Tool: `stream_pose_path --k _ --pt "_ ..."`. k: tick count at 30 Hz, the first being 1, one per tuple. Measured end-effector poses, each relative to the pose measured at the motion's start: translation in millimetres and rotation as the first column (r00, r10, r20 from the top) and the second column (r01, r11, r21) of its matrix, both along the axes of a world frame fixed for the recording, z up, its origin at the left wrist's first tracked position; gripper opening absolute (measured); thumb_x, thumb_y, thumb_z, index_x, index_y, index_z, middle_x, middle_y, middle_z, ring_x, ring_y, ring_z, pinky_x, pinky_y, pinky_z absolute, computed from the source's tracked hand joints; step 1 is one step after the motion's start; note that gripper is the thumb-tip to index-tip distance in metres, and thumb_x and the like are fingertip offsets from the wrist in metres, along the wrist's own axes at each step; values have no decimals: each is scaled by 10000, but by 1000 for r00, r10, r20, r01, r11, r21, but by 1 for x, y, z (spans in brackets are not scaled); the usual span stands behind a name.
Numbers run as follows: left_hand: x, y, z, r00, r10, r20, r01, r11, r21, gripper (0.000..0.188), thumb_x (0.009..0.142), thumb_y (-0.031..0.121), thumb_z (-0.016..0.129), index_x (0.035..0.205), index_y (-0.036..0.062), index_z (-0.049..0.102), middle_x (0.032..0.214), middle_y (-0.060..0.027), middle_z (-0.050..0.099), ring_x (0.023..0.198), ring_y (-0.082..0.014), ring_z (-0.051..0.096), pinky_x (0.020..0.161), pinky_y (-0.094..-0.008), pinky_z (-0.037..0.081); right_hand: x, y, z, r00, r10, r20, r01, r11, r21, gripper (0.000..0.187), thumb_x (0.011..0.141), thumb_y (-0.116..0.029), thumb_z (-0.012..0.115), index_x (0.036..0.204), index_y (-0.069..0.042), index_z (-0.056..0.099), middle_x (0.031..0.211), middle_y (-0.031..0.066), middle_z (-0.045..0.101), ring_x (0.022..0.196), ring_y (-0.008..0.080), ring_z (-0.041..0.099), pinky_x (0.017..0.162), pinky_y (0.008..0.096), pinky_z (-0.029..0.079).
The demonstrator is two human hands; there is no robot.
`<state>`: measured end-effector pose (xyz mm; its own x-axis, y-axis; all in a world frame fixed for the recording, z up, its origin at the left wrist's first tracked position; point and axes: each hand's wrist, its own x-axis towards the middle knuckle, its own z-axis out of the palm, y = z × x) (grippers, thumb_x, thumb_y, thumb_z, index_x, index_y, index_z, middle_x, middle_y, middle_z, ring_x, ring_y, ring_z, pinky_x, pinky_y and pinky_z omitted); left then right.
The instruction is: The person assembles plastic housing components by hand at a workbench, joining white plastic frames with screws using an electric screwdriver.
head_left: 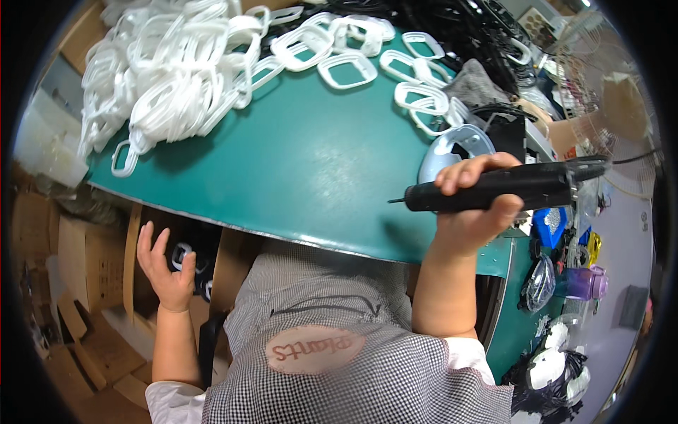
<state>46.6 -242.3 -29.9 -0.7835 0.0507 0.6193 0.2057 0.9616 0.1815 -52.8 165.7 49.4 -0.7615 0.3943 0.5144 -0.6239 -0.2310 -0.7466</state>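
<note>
Right fingers point(467, 172), mine, wrap a black electric screwdriver point(498, 190), long axis 9-to-3 o'clock, bit point(397, 201) at 9, above the tabletop point(318, 162). My left fingers point(146, 242), spread and empty, lie well apart, between 8 and 9 o'clock.

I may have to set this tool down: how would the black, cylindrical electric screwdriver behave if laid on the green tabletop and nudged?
The black screwdriver in the right hand would probably roll, since its body looks round. It seems rigid and perhaps fairly heavy, being thick-bodied. Its thin bit may catch, as it juts out.
</note>
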Motion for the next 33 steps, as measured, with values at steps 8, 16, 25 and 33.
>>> stream_pose_path --k 8,16,25,33 --pt "-130 144 62 841 -535 -86 541 834 108 258 782 132 686 1023 50 640 1278 -152 529 1213 -350 466 1014 -435 368 -5 22 -16 998 57 38 -52 990 -130 694 712 -544 768 1071 -46 444 706 79 528 588 177 546 562 322 502" --pt "-225 294 97 632 -769 -97 769 609 194 258 721 137 723 965 86 658 1136 -102 604 1075 -306 551 912 -402 421 -8 30 -38 979 202 16 -193 954 -230 605 712 -373 829 1064 -36 470 748 74 554 640 164 566 601 302 507" --pt "-286 461 109 534 -846 4 829 524 193 360 774 274 704 1066 72 648 1019 -125 645 975 -322 598 847 -413 472 -6 48 -50 932 363 19 -356 922 -149 604 738 -269 825 1111 -16 424 837 115 579 764 195 598 733 354 525" --pt "-300 441 131 615 -783 -91 765 566 307 175 771 196 705 873 59 665 828 -93 623 780 -283 610 687 -381 493 -5 48 -47 934 353 59 -337 923 -183 615 722 -295 834 1098 -5 443 813 104 581 735 181 602 713 345 530"
